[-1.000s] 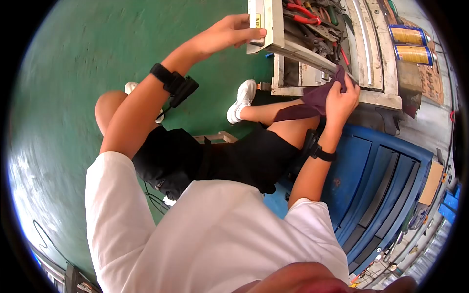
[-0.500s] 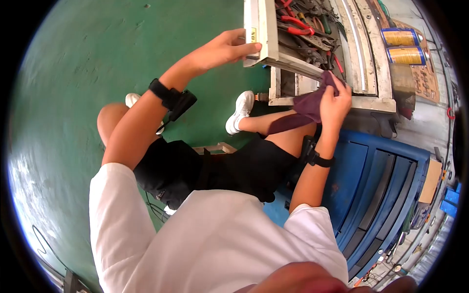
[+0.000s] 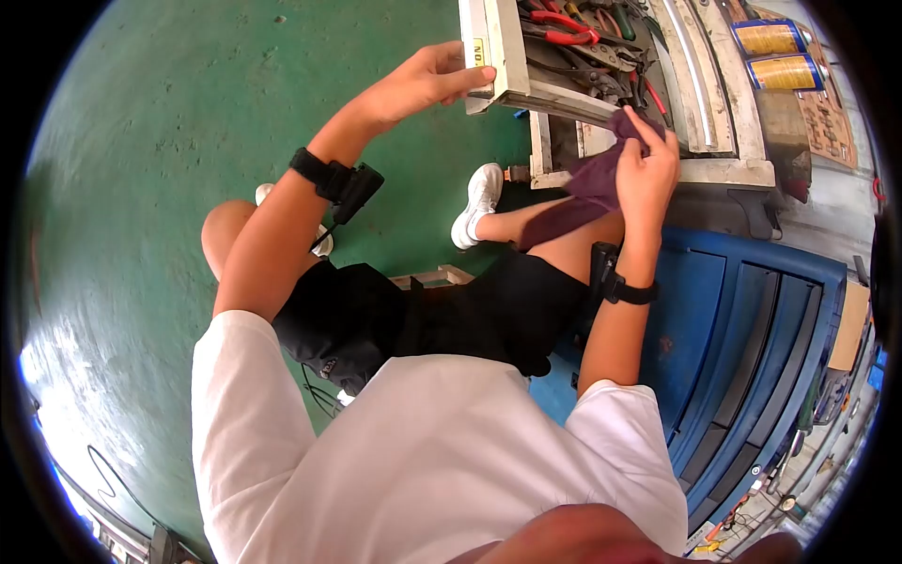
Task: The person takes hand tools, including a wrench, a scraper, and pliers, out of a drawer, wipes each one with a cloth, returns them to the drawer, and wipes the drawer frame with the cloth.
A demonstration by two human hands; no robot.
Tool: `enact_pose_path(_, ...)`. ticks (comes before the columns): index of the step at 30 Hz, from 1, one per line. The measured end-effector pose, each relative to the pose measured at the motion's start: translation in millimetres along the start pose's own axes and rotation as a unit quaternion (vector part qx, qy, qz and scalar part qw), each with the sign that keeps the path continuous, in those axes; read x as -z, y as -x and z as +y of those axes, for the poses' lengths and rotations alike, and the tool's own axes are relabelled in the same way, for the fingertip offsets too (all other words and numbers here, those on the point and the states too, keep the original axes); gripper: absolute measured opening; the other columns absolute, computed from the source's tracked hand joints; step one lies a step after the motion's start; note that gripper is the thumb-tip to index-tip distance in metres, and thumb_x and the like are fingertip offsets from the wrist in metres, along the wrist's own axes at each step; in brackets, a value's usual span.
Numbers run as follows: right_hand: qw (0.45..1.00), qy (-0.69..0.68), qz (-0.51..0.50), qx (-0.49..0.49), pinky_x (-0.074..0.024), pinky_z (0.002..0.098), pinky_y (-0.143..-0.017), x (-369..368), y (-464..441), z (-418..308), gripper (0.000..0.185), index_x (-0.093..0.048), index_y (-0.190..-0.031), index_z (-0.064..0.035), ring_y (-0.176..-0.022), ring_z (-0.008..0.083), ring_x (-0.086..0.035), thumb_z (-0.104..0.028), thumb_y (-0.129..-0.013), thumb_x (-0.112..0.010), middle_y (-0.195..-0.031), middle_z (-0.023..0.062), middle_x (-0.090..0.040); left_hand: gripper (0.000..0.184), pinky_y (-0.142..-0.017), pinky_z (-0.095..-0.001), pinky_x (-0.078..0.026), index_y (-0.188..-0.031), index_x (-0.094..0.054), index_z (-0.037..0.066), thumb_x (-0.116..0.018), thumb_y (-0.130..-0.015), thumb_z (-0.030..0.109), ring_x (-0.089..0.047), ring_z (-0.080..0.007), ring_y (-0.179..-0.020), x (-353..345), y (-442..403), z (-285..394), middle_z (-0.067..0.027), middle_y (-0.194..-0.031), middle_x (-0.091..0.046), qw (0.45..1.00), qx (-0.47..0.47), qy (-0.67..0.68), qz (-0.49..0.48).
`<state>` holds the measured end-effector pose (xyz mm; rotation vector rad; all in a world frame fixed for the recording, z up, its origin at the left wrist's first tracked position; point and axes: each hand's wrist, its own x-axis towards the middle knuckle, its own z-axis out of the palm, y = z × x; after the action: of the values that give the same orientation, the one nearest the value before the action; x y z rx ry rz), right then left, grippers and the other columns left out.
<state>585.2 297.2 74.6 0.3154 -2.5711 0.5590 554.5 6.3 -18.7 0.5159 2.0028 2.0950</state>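
My left hand grips the pale front of a pulled-out drawer, with the thumb on its face beside a yellow label. In my right hand is a bunched dark purple cloth, pressed against the top edge of the drawer's near side wall. The cloth's loose end hangs toward my leg. Inside the drawer lie red-handled pliers and several other hand tools, partly cut off by the top of the view.
A blue tool cabinet stands close by my right arm. Two yellow-and-blue spray cans lie on the bench at the upper right. Below the drawer is the pale cabinet frame. Green floor spreads to the left.
The drawer sticks out slightly farther from its cabinet, my left hand still on its front. My right hand stays on the side wall with the cloth. The whole view has shifted a little.
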Motion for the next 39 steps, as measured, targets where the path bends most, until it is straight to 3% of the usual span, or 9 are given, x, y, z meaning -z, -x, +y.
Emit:
enact_pose_path(12, 0.996, -0.083, -0.037, 0.007, -0.0504, 0.042, -0.072, -14.3, 21.9, -48.0, 0.041, -0.071, -0.117, -0.0097, -0.075, 0.041, -0.058, -0.004, -0.079, -0.058, -0.088, 0.0242, -0.058, 0.046, -0.063, -0.0232, -0.039, -0.11, -0.062, 0.003, -0.062, -0.094, 0.047, -0.042, -0.0065, -0.069, -0.7, 0.6, 4.7, 0.0039, -0.084, -0.054, 0.998, -0.019, -0.06, 0.025)
enact_pose_path(17, 0.94, -0.327, -0.033, -0.088, -0.0496, 0.03, -0.069, 11.2, 26.4, -56.7, 0.03, -0.062, -0.115, -0.0058, -0.081, 0.0126, -0.063, -0.002, -0.085, -0.064, -0.089, 0.0085, -0.067, 0.069, -0.058, -0.029, -0.048, -0.113, -0.061, -0.001, -0.064, -0.087, 0.063, -0.054, -0.0105, -0.063, 15.1, 8.8, 5.5, -0.001, -0.081, -0.059, 0.953, 0.113, -0.209, -0.19)
enact_pose_path(19, 0.934, -0.351, -0.058, 0.027, -0.0503, 0.0283, -0.074, 19.8, 28.2, -80.6, 0.027, -0.059, -0.111, -0.0034, -0.084, 0.012, -0.063, 0.0, -0.085, -0.065, -0.091, 0.0055, -0.066, 0.09, -0.078, -0.0343, -0.055, -0.127, -0.056, -0.003, -0.063, -0.08, 0.073, -0.067, -0.0219, -0.096, 2.8, 25.9, 13.6, -0.0175, -0.112, -0.065, 0.906, 0.126, -0.116, -0.386)
enact_pose_path(22, 0.91, -0.376, -0.16, 0.071, -0.048, 0.0292, -0.085, 25.5, 37.1, -110.7, 0.029, -0.055, -0.113, -0.0022, -0.095, 0.0172, -0.062, 0.002, -0.085, -0.063, -0.103, 0.0102, -0.063, 0.071, -0.102, -0.0408, -0.045, -0.138, -0.047, 0.0, -0.07, -0.089, 0.047, -0.057, -0.0262, -0.118, -27.8, 48.5, 10.2, -0.014, -0.134, -0.057, 0.908, 0.043, 0.003, -0.416)
enact_pose_path(26, 0.896, -0.329, -0.269, 0.125, -0.0517, 0.0342, -0.079, 20.4, 36.0, -115.2, 0.027, -0.059, -0.111, -0.0039, -0.085, 0.0249, -0.066, -0.005, -0.086, -0.065, -0.094, 0.0134, -0.067, 0.042, -0.095, -0.0321, -0.049, -0.129, -0.055, 0.002, -0.069, -0.092, 0.016, -0.059, -0.0166, -0.108, -41.0, 68.7, 5.0, -0.0065, -0.118, -0.064, 0.965, 0.084, 0.109, -0.225)
enact_pose_path(27, 0.902, -0.303, -0.262, 0.161, -0.0522, 0.0379, -0.079, 18.7, 26.0, -108.2, 0.025, -0.062, -0.11, -0.0049, -0.086, 0.0324, -0.067, -0.01, -0.085, -0.067, -0.095, 0.0155, -0.068, 0.042, -0.095, -0.0321, -0.049, -0.129, -0.055, 0.002, -0.069, -0.092, 0.016, -0.059, -0.0166, -0.108, -37.0, 64.5, 1.2, -0.0065, -0.118, -0.064, 0.966, 0.078, 0.098, -0.226)
enact_pose_path(30, 0.938, -0.282, -0.192, 0.057, -0.0535, 0.0342, -0.073, 23.9, -18.6, -77.3, 0.024, -0.07, -0.093, -0.0047, -0.082, 0.0148, -0.069, -0.028, -0.088, -0.07, -0.086, 0.0092, -0.071, 0.053, -0.099, -0.0325, -0.046, -0.132, -0.053, 0.003, -0.076, -0.088, 0.022, -0.057, -0.0158, -0.111, -17.8, 63.8, -6.7, -0.0051, -0.122, -0.062, 0.973, 0.108, 0.081, -0.185)
enact_pose_path(32, 0.988, -0.07, -0.046, 0.133, -0.054, 0.0403, -0.075, 12.1, -54.7, -27.7, 0.019, -0.071, -0.094, -0.007, -0.085, 0.0297, -0.069, -0.024, -0.088, -0.066, -0.089, 0.0114, -0.071, 0.057, -0.1, -0.0328, -0.045, -0.134, -0.051, 0.002, -0.076, -0.088, 0.025, -0.056, -0.0161, -0.112, -1.7, 72.3, -15.9, -0.0056, -0.124, -0.061, 0.979, 0.135, 0.065, -0.137)
enact_pose_path(39, 0.973, 0.092, -0.149, 0.152, -0.0512, 0.0494, -0.084, -32.0, -82.7, 24.1, 0.026, -0.072, -0.098, -0.0084, -0.099, 0.0324, -0.066, -0.028, -0.081, -0.072, -0.1, 0.0119, -0.07, 0.059, -0.1, -0.032, -0.043, -0.137, -0.046, 0.0, -0.071, -0.089, 0.025, -0.055, -0.0171, -0.113, 24.3, 72.5, -28.2, -0.0071, -0.127, -0.058, 0.993, 0.095, 0.061, 0.028)
